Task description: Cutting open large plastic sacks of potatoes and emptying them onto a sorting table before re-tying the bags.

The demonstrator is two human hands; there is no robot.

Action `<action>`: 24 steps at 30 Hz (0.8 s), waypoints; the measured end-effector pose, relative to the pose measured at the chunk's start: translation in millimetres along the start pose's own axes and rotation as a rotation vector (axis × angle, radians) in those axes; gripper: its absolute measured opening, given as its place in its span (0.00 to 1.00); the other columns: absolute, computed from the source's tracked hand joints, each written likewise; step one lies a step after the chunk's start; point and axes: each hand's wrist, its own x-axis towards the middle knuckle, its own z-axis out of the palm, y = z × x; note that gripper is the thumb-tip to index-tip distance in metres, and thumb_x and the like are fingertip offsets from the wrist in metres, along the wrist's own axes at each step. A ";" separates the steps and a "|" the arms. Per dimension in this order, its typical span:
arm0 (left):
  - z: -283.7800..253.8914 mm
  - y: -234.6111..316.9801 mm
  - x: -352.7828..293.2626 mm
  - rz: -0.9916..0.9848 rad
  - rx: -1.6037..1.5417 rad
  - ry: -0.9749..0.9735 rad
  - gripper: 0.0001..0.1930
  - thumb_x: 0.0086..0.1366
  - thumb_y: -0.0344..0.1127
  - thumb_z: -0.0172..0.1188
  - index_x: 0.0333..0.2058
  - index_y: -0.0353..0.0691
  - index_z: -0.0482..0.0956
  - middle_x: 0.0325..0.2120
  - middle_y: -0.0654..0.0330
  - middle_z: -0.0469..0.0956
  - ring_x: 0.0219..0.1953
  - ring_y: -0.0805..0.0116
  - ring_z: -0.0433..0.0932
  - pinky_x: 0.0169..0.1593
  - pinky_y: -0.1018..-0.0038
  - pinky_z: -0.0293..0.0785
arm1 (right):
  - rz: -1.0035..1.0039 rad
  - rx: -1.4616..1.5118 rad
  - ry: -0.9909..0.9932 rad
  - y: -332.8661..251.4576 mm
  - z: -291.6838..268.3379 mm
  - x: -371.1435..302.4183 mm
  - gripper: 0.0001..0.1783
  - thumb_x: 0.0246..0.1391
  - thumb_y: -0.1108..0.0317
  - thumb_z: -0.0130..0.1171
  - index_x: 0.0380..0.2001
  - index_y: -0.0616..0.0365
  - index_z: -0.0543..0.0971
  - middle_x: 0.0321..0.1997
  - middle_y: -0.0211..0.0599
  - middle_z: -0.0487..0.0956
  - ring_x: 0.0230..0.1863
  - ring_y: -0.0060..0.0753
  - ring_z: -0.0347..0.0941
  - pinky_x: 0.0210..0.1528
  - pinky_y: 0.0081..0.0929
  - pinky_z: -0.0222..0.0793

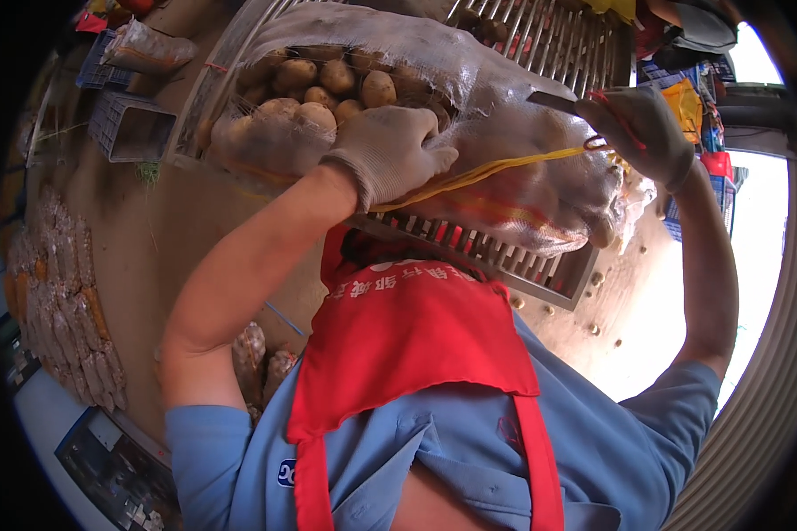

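Observation:
A large translucent plastic sack (514,146) lies across a metal slatted rack, torn open at its left part. Brown potatoes (336,78) show through the opening. My left hand (388,152), in a grey knit glove, is closed on the sack at the near edge of the opening; its fingertips are partly hidden. My right hand (642,133), also gloved, grips a knife at the sack's right end, its dark blade (553,103) pointing left. A yellow strap (496,168) runs along the sack from beside my left hand toward the right one. Thin red cord hangs by my right fingers.
The metal rack (576,279) extends under and beyond the sack. A blue-grey plastic crate (128,128) stands on the floor at the left, and packed bags (62,301) are piled below it. Several small round things lie on the floor to the right. Blue crates stand at the far right.

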 end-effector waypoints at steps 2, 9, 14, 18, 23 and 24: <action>2.7 1.0 -4.7 0.052 0.007 0.039 0.18 0.69 0.50 0.63 0.31 0.40 0.82 0.27 0.50 0.84 0.33 0.49 0.85 0.39 0.56 0.79 | 0.027 0.065 0.010 -5.8 10.1 7.1 0.20 0.70 0.55 0.62 0.29 0.60 0.85 0.18 0.42 0.77 0.19 0.41 0.75 0.25 0.38 0.67; 7.4 0.4 -21.3 0.346 0.269 0.249 0.10 0.68 0.43 0.61 0.32 0.45 0.83 0.23 0.55 0.83 0.30 0.52 0.86 0.35 0.57 0.80 | 0.063 0.197 -0.097 -30.8 42.8 47.2 0.26 0.70 0.46 0.59 0.31 0.58 0.88 0.22 0.43 0.82 0.24 0.42 0.82 0.33 0.39 0.75; 9.0 -1.1 -16.9 0.414 0.266 0.275 0.09 0.68 0.41 0.61 0.32 0.44 0.82 0.23 0.55 0.83 0.29 0.53 0.85 0.34 0.57 0.79 | -0.058 -0.045 -0.205 -40.1 47.8 65.8 0.22 0.71 0.54 0.60 0.30 0.60 0.86 0.23 0.39 0.84 0.28 0.36 0.86 0.32 0.33 0.78; -1.4 0.7 -21.4 0.452 0.238 0.203 0.09 0.67 0.40 0.61 0.29 0.44 0.81 0.23 0.56 0.83 0.27 0.53 0.84 0.32 0.57 0.78 | -0.185 -0.279 -0.295 -37.6 36.0 64.4 0.25 0.70 0.47 0.58 0.25 0.54 0.85 0.21 0.46 0.79 0.26 0.52 0.79 0.34 0.47 0.73; -11.7 -2.8 -35.5 0.504 0.145 0.134 0.10 0.66 0.40 0.62 0.27 0.44 0.81 0.21 0.55 0.81 0.24 0.54 0.82 0.31 0.57 0.76 | -0.121 -0.358 -0.248 -2.7 -20.7 13.0 0.22 0.70 0.51 0.59 0.25 0.52 0.85 0.20 0.44 0.79 0.25 0.49 0.79 0.31 0.44 0.72; -11.4 -3.4 -32.8 0.449 0.091 0.064 0.11 0.66 0.41 0.62 0.26 0.43 0.81 0.20 0.55 0.81 0.24 0.53 0.82 0.31 0.57 0.75 | -0.016 -0.347 -0.223 3.7 -24.7 5.6 0.21 0.70 0.53 0.59 0.26 0.53 0.85 0.20 0.43 0.79 0.24 0.47 0.79 0.30 0.43 0.71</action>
